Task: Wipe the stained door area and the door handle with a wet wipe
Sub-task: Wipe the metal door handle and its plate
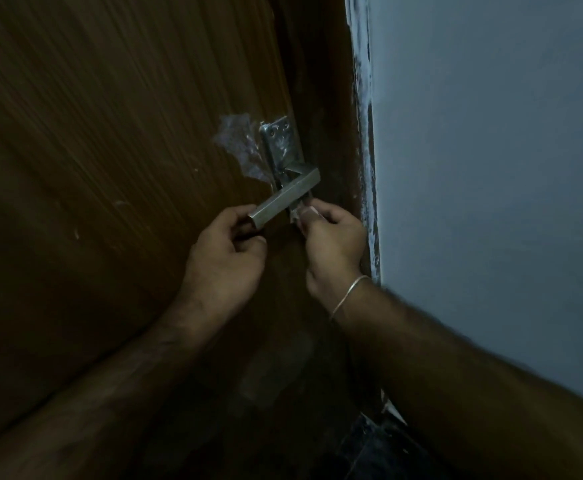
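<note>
A brown wooden door [110, 133] carries a square steel lever handle [288, 197] on a smeared metal backplate [281, 147]. A whitish stain [239, 147] spreads on the wood just left of the plate. My left hand [224, 258] curls under the free end of the lever, fingers closed around it. My right hand [331, 244], with a thin bangle at the wrist, pinches a small crumpled wet wipe [298, 214] against the plate just below the lever. Most of the wipe is hidden inside the fingers.
A pale blue-grey wall [490, 168] stands to the right, with a streak of white paint [364, 133] along the dark door frame. Small pale specks [120, 204] mark the wood left of the handle. The floor below is dark.
</note>
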A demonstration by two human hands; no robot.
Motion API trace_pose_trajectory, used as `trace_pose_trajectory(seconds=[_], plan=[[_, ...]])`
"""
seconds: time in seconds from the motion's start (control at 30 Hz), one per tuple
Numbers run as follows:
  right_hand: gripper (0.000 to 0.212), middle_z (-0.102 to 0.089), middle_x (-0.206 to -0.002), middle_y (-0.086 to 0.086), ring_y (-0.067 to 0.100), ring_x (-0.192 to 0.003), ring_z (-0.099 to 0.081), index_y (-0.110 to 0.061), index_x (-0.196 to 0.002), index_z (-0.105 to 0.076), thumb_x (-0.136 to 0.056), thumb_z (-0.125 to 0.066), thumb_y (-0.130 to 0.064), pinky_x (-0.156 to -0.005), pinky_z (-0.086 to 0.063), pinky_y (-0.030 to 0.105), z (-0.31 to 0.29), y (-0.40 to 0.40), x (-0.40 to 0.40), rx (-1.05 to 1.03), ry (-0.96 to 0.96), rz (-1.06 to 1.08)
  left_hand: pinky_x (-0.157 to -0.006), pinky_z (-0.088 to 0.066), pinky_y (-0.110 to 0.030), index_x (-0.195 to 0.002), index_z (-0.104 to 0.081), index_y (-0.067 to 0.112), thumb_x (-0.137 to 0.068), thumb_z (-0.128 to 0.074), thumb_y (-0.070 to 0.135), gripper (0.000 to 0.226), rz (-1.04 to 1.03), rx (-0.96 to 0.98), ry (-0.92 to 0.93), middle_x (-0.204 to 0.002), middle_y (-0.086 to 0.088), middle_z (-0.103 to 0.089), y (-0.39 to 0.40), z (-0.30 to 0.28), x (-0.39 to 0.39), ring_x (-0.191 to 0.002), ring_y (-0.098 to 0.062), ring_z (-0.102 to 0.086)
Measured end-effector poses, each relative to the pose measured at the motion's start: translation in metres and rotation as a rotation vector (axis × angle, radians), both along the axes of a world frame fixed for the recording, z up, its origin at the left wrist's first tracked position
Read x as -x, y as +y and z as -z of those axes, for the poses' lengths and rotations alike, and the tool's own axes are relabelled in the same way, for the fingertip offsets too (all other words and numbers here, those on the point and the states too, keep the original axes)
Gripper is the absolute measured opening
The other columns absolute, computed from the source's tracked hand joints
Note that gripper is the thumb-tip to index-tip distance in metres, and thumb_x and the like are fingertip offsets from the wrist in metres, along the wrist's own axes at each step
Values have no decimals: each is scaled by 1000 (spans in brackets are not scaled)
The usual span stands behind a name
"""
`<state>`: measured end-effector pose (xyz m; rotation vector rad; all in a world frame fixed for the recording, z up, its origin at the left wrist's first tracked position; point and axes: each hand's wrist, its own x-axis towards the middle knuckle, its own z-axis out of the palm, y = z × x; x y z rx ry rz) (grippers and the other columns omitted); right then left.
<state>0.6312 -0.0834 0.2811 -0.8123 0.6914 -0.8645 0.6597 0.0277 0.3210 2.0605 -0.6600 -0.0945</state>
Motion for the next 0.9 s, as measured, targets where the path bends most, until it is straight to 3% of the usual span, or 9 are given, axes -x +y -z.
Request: trace_pose_trajectory(seconds=[0.07,0.13,0.23,0.33,0.43,0.53,0.73,0.8,0.9], plan=[[23,-70,-111,4,17,-106,-65,-12,-112,-70,-91,-63,-5,-96,-55,37,-5,-4,5,15,-38,28,-51,-43,-8,-133,-54,38,-96,-60,19,42,-30,-6,-23,-112,18,-59,-3,-4,3,-78,10,-60],[21,-69,-108,0,9,-98,-65,-15,-108,-71,-91,-63,-5,-85,-57,22,-10,-6,10,118,-33,110,-44,-40,-2,-135,-52,37,-96,-60,21,44,-3,-11,-81,-100,22,-54,-5,-8,8,-70,29,-52],[20,-66,-106,0,4,-96,-61,-16,-101,-70,-90,-61,-1,-80,-54,14,-17,-17,29,606,26,370,-49,-36,5,-136,-53,31,-97,-60,23,41,74,-21,-205,-99,25,-52,-4,-13,11,-71,36,-45],[22,-68,-105,4,11,-100,-61,-8,-101,-72,-88,-57,4,-91,-51,22,-30,-28,35,1204,150,195,-57,-35,7,-129,-59,28,-97,-59,26,32,72,-97,-339,-94,26,-55,-4,-17,11,-74,34,-46],[27,-70,-106,8,18,-102,-62,-6,-102,-73,-85,-56,6,-95,-51,33,-39,-27,43,1417,272,43,-44,-42,-7,-110,-64,35,-97,-58,31,15,-13,-150,-250,-83,17,-63,-6,-19,10,-69,12,-61],[35,-72,-112,9,20,-110,-63,-6,-106,-74,-79,-59,11,-105,-45,27,-37,-21,56,1634,243,-85,-42,-40,-8,-98,-68,35,-95,-61,29,9,-34,-158,-167,-79,12,-69,-7,-25,7,-66,2,-64],[18,-72,-103,-3,4,-90,-63,-16,-97,-74,-87,-67,-3,-77,-49,3,-84,-45,38,1123,328,176,-40,-43,-12,-95,-65,33,-96,-60,32,5,-17,-282,-111,-80,7,-68,-8,-42,14,-66,-4,-64],[16,-65,-102,-2,5,-90,-58,-15,-95,-69,-86,-67,-3,-78,-48,4,-93,-36,27,1117,291,223,-40,-41,-12,-93,-65,33,-96,-60,31,6,-14,-335,-114,-80,8,-66,-9,-50,17,-65,-4,-63],[17,-63,-110,1,9,-99,-59,-12,-99,-68,-88,-64,0,-88,-50,15,-82,-17,18,1286,351,-15,-49,-46,-19,-85,-67,28,-94,-63,27,10,-20,-390,-136,-76,7,-66,-11,-59,17,-67,-7,-65]])
